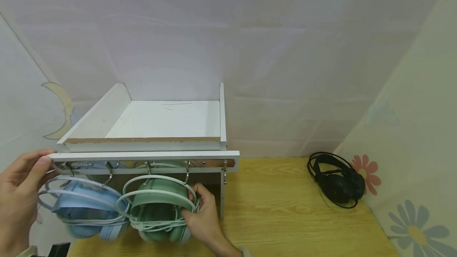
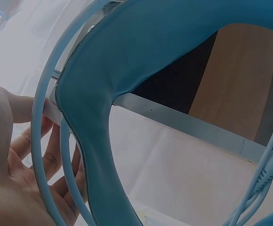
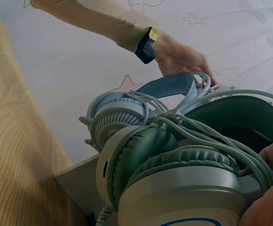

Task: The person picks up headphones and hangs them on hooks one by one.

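Note:
At the left end of a white hook rail point(image 1: 143, 156), my left hand point(image 1: 18, 193) pinches the rail between thumb and fingers. Blue headphones point(image 1: 83, 200) hang from the rail's left hooks, close beside that hand. Their blue headband point(image 2: 96, 94) fills much of the left wrist view. To their right hang green headphones point(image 1: 160, 187), with a pale cable wound around them. My right hand point(image 1: 205, 217) grips the green headphones at their right side, thumb in front. In the right wrist view the green ear cup point(image 3: 183, 188) is near, and the blue ear cup point(image 3: 117, 115) lies behind it.
Behind the rail stands a white shelf unit point(image 1: 168, 118) with raised sides. Black headphones point(image 1: 340, 183) lie on the wooden table point(image 1: 271, 209) at the right, near the flowered wall panel point(image 1: 414, 162). A metal hook point(image 1: 225, 171) hangs at the rail's right end.

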The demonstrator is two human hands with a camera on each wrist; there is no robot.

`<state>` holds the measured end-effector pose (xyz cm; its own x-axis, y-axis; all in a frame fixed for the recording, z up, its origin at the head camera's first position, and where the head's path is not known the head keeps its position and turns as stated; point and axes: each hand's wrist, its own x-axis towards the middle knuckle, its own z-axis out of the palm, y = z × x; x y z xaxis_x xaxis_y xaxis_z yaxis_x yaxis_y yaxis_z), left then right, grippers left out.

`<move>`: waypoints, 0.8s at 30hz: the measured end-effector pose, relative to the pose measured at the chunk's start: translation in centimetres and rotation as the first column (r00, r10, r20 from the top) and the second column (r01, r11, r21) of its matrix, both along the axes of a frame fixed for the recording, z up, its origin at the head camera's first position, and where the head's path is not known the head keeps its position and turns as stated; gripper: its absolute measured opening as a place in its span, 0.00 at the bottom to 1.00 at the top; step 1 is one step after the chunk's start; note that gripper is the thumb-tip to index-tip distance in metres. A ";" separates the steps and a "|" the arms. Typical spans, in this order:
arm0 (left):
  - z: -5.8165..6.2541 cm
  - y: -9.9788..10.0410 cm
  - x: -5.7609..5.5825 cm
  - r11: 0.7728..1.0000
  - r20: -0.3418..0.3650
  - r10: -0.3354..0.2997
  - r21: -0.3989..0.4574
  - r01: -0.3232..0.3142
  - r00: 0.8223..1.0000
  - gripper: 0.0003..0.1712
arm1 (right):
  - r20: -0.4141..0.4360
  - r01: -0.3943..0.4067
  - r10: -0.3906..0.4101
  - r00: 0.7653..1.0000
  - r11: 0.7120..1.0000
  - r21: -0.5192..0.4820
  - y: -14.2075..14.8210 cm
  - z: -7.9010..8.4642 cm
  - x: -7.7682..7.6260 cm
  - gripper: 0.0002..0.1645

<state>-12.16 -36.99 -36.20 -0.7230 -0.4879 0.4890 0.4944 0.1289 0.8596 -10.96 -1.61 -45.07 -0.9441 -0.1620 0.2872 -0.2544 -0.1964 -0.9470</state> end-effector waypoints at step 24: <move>-0.5 -0.2 -0.3 0.999 0.022 0.041 -0.020 -0.040 0.999 0.13 | -0.113 -0.081 0.084 0.990 0.996 0.030 0.9 -2.9 -0.6 0.25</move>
<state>-12.41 -37.21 -36.68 -0.7137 -0.5074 0.4829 0.4691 0.1658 0.8675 -11.53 -0.66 -47.94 -0.8884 -0.2468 0.3871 -0.3451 -0.1972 -0.9176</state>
